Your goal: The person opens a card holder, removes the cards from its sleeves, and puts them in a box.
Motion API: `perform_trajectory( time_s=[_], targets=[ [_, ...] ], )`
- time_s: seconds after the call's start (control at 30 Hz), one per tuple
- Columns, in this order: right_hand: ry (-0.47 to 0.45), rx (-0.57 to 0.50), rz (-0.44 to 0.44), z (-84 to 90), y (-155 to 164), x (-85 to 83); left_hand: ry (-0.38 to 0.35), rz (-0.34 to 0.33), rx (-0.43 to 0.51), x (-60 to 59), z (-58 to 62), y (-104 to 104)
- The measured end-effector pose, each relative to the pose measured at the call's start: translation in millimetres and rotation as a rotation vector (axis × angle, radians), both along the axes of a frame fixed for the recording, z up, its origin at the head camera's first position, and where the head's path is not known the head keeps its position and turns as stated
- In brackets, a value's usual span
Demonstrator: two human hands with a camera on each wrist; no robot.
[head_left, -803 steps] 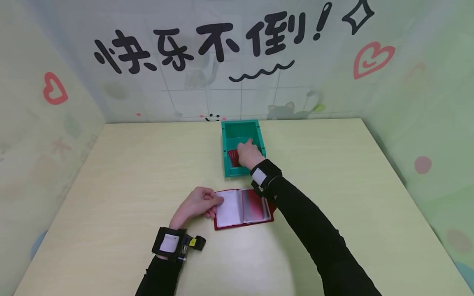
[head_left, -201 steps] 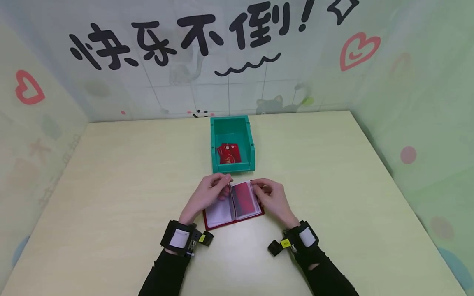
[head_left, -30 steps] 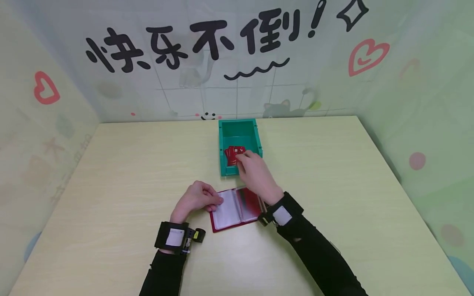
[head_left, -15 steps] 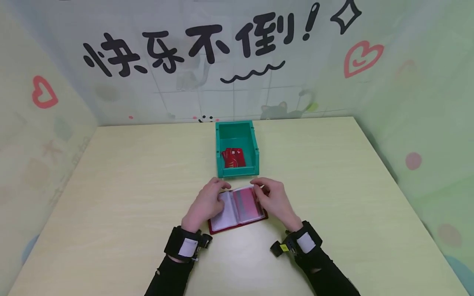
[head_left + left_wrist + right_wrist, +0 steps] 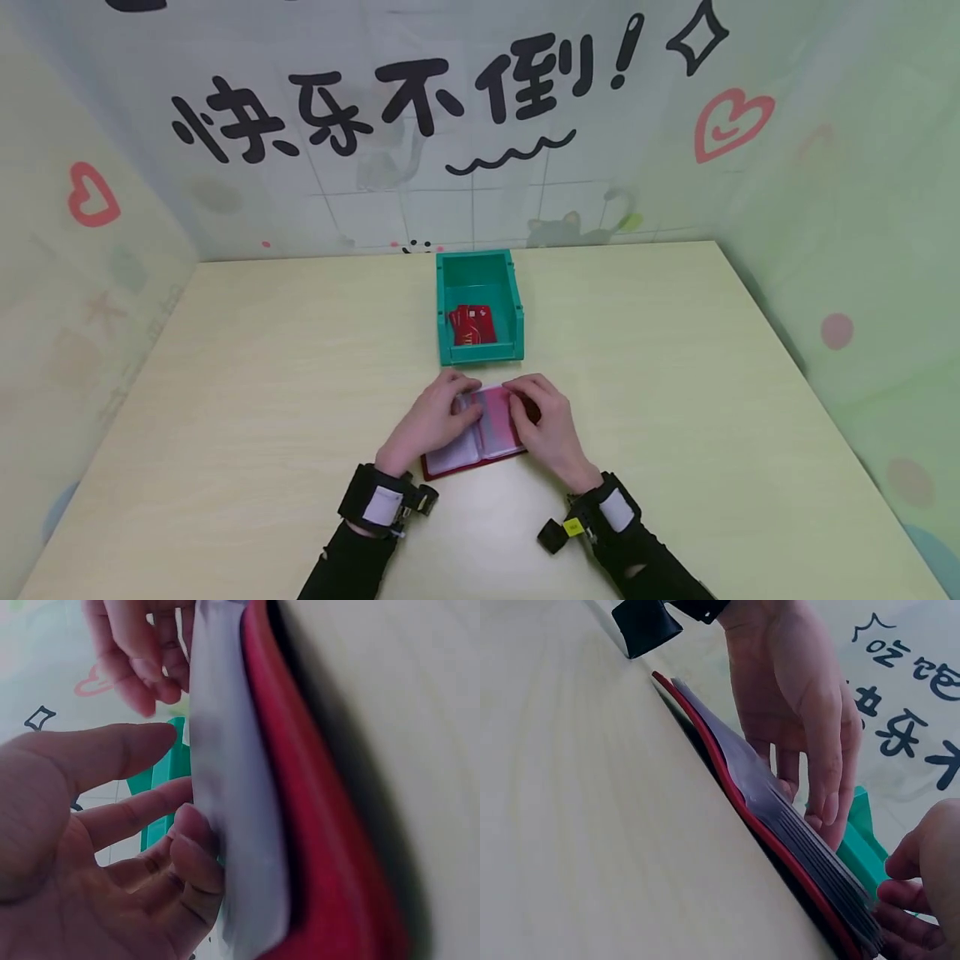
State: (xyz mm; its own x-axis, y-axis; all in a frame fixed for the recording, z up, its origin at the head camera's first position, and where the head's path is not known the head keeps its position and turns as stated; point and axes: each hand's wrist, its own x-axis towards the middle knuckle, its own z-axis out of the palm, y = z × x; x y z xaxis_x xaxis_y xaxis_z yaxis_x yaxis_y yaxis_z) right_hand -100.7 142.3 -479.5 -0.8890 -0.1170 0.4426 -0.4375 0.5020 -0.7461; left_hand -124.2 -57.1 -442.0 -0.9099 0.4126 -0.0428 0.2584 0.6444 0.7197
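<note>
A small red-covered card holder (image 5: 497, 429) lies spread on the table, clear sleeves showing, with a pink-red card in the right-hand sleeve. My left hand (image 5: 431, 421) rests across its left page and spine; in the left wrist view that hand's fingertips touch the whitish sleeve (image 5: 232, 765) while the thumb stands apart. At the upper right edge is my right hand (image 5: 551, 425), thumb and forefinger spread. In the right wrist view my right hand (image 5: 930, 877) touches the far corner of the stacked sleeves (image 5: 810, 832). Nothing is visibly pinched by either hand.
Just behind the card holder stands a green bin (image 5: 482, 353), with several red cards (image 5: 472, 325) lying near its front. A pale wooden table (image 5: 285, 350) spreads around them. Printed walls (image 5: 480, 200) enclose the back and sides.
My right hand has come back from over the bin to the card holder's right edge. My left hand has slid rightward from the left edge across the page.
</note>
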Motion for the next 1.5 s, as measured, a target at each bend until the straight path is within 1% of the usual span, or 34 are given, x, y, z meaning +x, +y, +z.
perform_trajectory(
  time_s=[0.13, 0.27, 0.43, 0.63, 0.77, 0.87, 1.03, 1.1, 1.17, 1.27, 1.33, 1.43, 1.5],
  targets=[
    [-0.085, -0.064, -0.006, -3.1, 2.3, -2.3, -0.02, 0.013, 0.032, -2.9, -2.0, -2.9],
    [-0.144, -0.075, -0.02, -2.8, 2.7, -4.7, -0.04, 0.028, 0.049, -4.2, 0.2, -3.9],
    [-0.163, -0.059, -0.035, -3.1, 1.9, -6.1, -0.073, 0.045, 0.064, -5.5, 1.6, -4.6],
    [-0.191, -0.061, -0.036, -2.8, 1.3, -6.5, -0.117, 0.065, 0.082, -6.9, -3.0, -5.6],
    [-0.178, -0.072, -0.007, -2.4, 1.8, -5.7, -0.126, 0.063, 0.105, -8.8, -6.4, -5.4],
    [-0.143, -0.107, 0.034, -3.6, 2.7, -4.7, -0.152, 0.067, 0.122, -10.2, -7.3, -5.9],
    [0.002, -0.127, 0.126, -9.3, 2.5, -4.0, -0.209, 0.086, 0.14, -12.4, -9.5, -8.1],
    [0.059, -0.102, 0.163, -10.6, 0.9, -3.5, -0.232, 0.091, 0.151, -13.4, -10.3, -9.3],
    [0.093, -0.07, 0.199, -11.7, -1.3, -3.0, -0.253, 0.091, 0.167, -13.8, -9.8, -10.9],
    [0.105, -0.017, 0.237, -11.4, -4.8, -1.3, -0.288, 0.066, 0.228, -14.0, -8.5, -15.1],
    [0.097, 0.006, 0.246, -11.2, -6.1, -0.3, -0.305, 0.031, 0.283, -14.2, -8.0, -19.7],
    [0.06, 0.021, 0.24, -9.7, -6.6, 1.2, -0.329, -0.025, 0.349, -15.3, -8.4, -28.8],
    [0.03, 0.033, 0.232, -8.5, -6.0, 1.6, -0.334, -0.059, 0.36, -17.1, -9.5, -35.5]
  ],
)
